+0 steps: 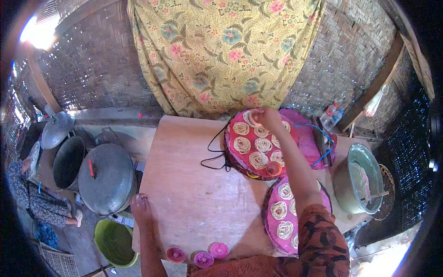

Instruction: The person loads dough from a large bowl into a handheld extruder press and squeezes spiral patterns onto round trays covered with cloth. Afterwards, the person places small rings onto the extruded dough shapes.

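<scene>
My right hand (268, 117) reaches over the far edge of a round pink tray (251, 131). Its fingers are closed at a pale ring-shaped piece there; the grip is partly hidden. Coiled noodle nests (242, 145) sit in rows on this tray, along with a small orange cup (273, 168). Nearer to me, a second round pink tray (272, 237) bears more nests, partly covered by my right arm. My left hand (141, 207) rests at the table's left edge beside a large lidded pot (105, 177), fingers extended and holding nothing that I can see.
Several pink moulds, one here (219, 250), lie at the wooden table's (194, 184) near edge. A black cord (214, 150) loops off the tray. To the right stands a bucket (341, 184); a green basin (115, 244) is at lower left. Another person's leg (50, 210) shows far left.
</scene>
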`<state>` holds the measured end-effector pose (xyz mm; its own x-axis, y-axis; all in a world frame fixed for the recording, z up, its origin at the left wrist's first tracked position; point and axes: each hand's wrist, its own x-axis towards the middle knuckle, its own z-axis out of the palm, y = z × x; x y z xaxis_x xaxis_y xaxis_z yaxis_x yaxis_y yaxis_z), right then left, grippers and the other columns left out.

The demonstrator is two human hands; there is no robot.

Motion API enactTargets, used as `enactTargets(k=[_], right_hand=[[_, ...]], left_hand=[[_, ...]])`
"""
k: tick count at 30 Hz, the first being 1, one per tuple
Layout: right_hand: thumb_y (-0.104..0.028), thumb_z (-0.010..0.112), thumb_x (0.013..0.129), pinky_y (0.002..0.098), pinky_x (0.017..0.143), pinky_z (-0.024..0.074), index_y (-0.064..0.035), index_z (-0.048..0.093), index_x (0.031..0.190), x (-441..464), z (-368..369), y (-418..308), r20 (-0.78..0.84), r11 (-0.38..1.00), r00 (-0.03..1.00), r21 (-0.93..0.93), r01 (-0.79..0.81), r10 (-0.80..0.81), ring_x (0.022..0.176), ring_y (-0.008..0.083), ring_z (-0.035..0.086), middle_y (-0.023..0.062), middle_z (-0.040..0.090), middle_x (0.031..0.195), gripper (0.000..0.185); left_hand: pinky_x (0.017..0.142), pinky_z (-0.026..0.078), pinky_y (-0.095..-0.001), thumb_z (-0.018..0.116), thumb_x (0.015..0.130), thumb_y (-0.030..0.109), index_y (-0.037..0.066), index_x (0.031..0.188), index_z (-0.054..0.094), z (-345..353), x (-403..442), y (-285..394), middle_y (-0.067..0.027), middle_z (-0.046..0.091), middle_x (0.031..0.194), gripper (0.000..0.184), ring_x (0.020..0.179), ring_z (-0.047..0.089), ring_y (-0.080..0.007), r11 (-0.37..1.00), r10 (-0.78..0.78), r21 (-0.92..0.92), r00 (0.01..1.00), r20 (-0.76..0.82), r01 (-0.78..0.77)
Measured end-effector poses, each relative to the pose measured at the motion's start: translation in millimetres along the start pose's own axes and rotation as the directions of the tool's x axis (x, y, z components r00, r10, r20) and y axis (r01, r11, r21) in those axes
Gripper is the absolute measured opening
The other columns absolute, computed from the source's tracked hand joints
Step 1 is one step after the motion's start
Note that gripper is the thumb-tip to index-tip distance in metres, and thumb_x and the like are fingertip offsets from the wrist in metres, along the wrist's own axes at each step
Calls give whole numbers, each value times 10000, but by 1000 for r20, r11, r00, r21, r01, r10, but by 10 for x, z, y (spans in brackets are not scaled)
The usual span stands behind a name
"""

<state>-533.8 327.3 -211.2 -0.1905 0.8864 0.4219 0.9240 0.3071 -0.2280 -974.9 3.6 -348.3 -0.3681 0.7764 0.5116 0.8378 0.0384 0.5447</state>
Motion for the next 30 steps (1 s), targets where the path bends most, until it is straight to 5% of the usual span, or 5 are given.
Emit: enactTargets(k=[12,17,22,25,30], right_hand=[[-161,543,751,428,638,511,-10,657,692,677,1733,331,-97,986,986,-85,-145,136,695,363,631,205,631,724,199],[-198,602,749,412,669,519,-30,682,790,391,877,157,-134,904,946,361,-230,295,743,350,639,209,652,832,191],[-209,610,752,383,664,520,-109,712,922,-80,164,1057,-107,922,937,246,-298,331,727,325,655,186,656,780,222],[-201,600,758,391,669,521,-117,716,910,-484,-39,1505,-170,901,885,75,-426,433,741,320,657,189,655,786,209],[-196,598,735,455,666,509,-49,691,789,-904,237,2166,-221,866,838,74,-495,498,729,370,643,217,639,751,182]], left_hand=[[741,401,-443,462,762,50,21,784,526,96,30,-57,-144,542,830,74,810,505,-336,976,136,172,991,-7,-133],[740,404,-434,447,747,24,11,780,532,41,66,193,-155,537,817,91,794,502,-343,990,-134,44,991,23,132],[735,417,-407,452,811,77,0,800,543,179,-12,21,-162,533,792,119,772,505,-323,832,-351,-469,936,-33,295],[749,425,-384,456,833,96,-4,814,548,18,41,151,-160,541,808,137,784,514,-303,991,-116,-68,993,-28,114],[755,428,-396,473,826,79,0,825,558,68,-14,18,-157,556,828,116,809,524,-310,985,-100,-142,995,-24,96]])
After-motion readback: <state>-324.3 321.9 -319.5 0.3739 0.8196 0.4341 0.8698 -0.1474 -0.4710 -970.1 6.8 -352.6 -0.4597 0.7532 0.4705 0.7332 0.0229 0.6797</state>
